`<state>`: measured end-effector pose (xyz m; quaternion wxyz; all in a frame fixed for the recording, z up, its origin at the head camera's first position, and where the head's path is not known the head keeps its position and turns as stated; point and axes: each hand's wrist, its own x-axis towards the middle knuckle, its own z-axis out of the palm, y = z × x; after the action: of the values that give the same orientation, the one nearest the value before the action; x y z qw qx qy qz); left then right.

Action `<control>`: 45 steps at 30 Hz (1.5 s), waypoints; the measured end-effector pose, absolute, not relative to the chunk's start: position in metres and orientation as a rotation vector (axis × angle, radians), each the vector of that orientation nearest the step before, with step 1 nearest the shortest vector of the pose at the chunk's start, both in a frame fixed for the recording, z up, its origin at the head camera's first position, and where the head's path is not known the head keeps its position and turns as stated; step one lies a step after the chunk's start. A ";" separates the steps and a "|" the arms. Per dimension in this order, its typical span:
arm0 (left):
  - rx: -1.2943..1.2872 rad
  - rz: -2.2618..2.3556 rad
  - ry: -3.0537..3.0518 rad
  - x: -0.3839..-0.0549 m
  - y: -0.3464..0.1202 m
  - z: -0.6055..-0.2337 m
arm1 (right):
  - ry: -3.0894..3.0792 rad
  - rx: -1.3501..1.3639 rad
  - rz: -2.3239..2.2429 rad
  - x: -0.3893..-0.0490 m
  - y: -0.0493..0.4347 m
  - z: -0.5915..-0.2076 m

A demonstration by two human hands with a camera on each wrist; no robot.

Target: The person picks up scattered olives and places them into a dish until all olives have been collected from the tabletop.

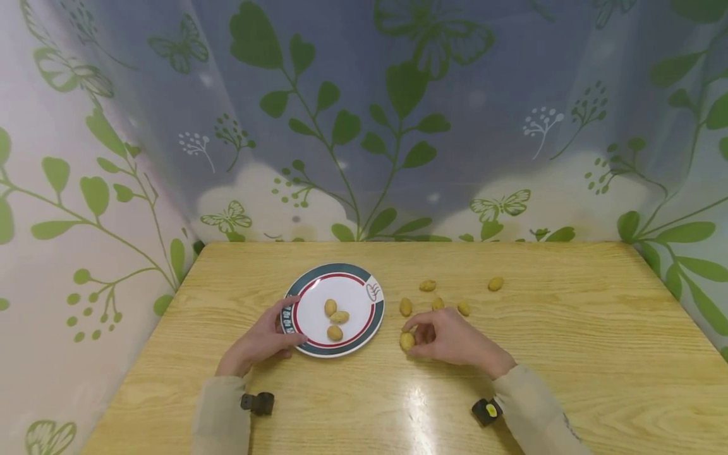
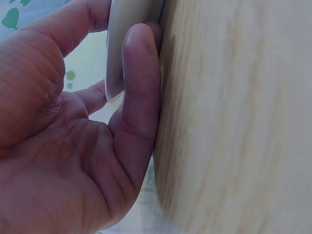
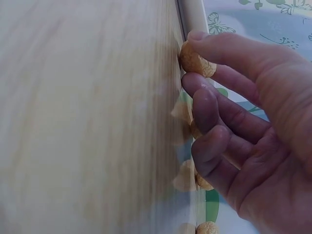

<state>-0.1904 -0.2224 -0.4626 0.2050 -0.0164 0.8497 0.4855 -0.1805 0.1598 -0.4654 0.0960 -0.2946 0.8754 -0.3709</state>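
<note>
My left hand [image 1: 264, 335] grips the left rim of a round white plate [image 1: 359, 316] with a dark green border and a red ring. In the left wrist view the plate's edge [image 2: 116, 63] lies between the thumb and the curled fingers, close to the tabletop. Three small yellow-brown oval pieces [image 1: 335, 332] lie on the plate. To the right of the plate, my right hand [image 1: 446, 338] pinches another yellow-brown oval piece [image 3: 196, 61] between thumb and forefinger, right at the table surface. Its skin looks wrinkled. The other right fingers are curled below it.
Several more oval pieces [image 1: 406, 307] lie on the wooden table [image 1: 569, 328] beyond my right hand, one [image 1: 496, 284] farther off to the right. A curtain [image 1: 352, 126] with a leaf and butterfly print hangs behind the table and along its left side.
</note>
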 end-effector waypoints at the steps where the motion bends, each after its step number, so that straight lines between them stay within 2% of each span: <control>1: -0.045 1.353 2.371 -0.190 -0.222 -0.462 | 2.593 -0.875 -1.099 -0.180 0.160 -0.465; 21: -0.047 1.358 2.357 -0.190 -0.221 -0.459 | 2.617 -0.818 -1.100 -0.181 0.163 -0.455; 45: -0.075 1.365 2.364 -0.189 -0.221 -0.463 | 2.684 -0.891 -1.255 -0.203 0.134 -0.442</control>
<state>-0.1893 -0.2209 -0.4627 0.2038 -0.0268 0.8475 0.4894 -0.2025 0.1338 -0.4417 0.0238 -0.2878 0.8673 -0.4055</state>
